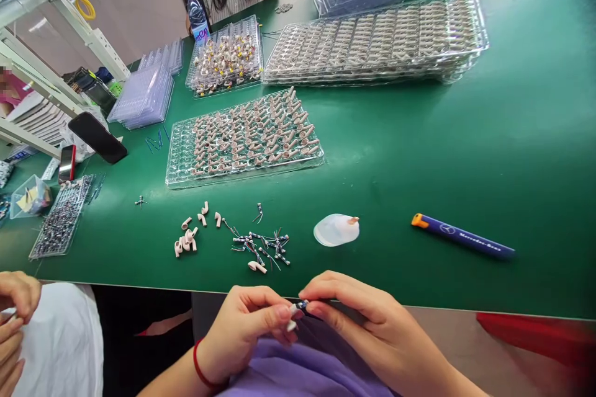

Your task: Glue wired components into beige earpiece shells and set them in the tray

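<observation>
My left hand (249, 325) pinches a pale earbud shell (291, 325) between thumb and fingers, just past the table's front edge. At the end of its stem, my right hand (367, 316) pinches a small dark circuit board (302, 305); how far it sits in the stem cannot be made out. On the green table beyond lie several loose boards with thin wires (261, 242), one pale shell (257, 267) beside them, and a small group of shells (187, 240) to the left. A whitish translucent pad (333, 231) with a small brownish piece on it lies right of the boards.
A clear tray of earbud shells (174, 164) stands mid-table, with more filled trays (372, 43) behind. A blue box cutter (465, 237) lies right. At left are a phone (97, 136) and a tray of small parts (60, 220). A co-worker's hands (16, 316) show at lower left.
</observation>
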`<move>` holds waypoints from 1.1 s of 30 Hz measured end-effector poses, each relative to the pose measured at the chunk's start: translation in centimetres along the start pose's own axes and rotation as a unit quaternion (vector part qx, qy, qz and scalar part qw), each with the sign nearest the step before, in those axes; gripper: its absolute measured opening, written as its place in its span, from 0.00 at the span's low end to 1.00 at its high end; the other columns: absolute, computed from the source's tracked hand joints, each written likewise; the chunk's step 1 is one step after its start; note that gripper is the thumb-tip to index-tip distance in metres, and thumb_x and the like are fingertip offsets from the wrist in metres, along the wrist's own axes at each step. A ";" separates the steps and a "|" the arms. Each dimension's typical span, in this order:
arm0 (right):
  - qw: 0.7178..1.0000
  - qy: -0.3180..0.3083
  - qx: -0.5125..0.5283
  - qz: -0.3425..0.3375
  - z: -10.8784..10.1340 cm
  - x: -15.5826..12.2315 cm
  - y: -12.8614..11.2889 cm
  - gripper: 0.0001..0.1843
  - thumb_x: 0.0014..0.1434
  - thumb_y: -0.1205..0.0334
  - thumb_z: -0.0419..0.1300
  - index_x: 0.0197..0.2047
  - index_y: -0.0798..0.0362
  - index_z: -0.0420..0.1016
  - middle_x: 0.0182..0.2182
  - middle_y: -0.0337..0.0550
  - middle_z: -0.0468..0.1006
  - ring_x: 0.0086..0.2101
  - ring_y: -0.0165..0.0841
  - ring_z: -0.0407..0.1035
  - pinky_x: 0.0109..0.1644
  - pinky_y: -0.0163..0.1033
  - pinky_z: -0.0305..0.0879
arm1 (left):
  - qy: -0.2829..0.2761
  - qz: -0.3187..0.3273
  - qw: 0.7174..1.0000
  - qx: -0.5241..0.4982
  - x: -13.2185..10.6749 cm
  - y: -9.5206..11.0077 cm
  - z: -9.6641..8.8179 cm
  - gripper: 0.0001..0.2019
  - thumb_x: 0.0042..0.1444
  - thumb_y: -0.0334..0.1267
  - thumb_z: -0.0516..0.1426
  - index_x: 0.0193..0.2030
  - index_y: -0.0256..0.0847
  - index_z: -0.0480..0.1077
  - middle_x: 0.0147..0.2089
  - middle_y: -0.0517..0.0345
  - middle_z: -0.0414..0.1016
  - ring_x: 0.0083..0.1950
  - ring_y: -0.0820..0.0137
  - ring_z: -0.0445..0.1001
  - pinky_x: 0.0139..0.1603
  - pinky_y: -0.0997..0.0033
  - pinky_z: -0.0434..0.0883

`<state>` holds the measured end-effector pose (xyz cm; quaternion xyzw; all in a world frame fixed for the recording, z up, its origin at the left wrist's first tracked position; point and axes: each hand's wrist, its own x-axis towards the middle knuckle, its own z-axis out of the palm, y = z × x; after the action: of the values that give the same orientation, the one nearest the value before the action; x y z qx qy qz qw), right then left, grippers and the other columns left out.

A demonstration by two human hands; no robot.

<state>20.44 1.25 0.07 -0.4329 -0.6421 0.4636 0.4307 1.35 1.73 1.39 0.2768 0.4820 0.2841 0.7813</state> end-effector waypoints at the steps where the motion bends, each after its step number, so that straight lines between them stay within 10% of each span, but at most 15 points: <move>1: 1.000 -0.004 0.007 0.006 0.0 0.1 -0.1 0.11 0.64 0.58 0.56 0.34 0.50 0.77 0.27 0.41 0.79 0.27 0.29 0.74 0.31 0.31 0.70 | 0.001 -0.015 1.000 -0.008 0.0 0.1 0.1 0.15 0.42 0.45 0.70 0.26 0.33 0.78 0.23 0.58 0.74 0.24 0.75 0.71 0.26 0.76 0.67; 16: 0.995 -0.062 0.044 0.059 0.1 0.5 -0.6 0.14 0.64 0.53 0.57 0.31 0.51 0.78 0.26 0.40 0.79 0.27 0.29 0.73 0.32 0.30 0.69 | -0.027 -0.112 0.990 -0.083 0.4 -0.3 -0.2 0.16 0.38 0.43 0.71 0.24 0.32 0.74 0.21 0.56 0.74 0.19 0.76 0.71 0.18 0.80 0.64; 33: 0.999 -0.019 0.016 -0.043 0.2 -0.1 -1.0 0.11 0.65 0.58 0.57 0.34 0.50 0.79 0.26 0.42 0.78 0.26 0.29 0.73 0.29 0.30 0.71 | -0.001 0.115 0.976 0.185 -1.2 0.7 0.5 0.11 0.50 0.43 0.66 0.29 0.36 0.80 0.28 0.54 0.75 0.29 0.73 0.67 0.31 0.73 0.64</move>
<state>20.11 0.91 0.97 -0.3890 -0.6606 0.4627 0.4451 1.24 1.32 2.77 0.4706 0.4903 0.2778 0.6790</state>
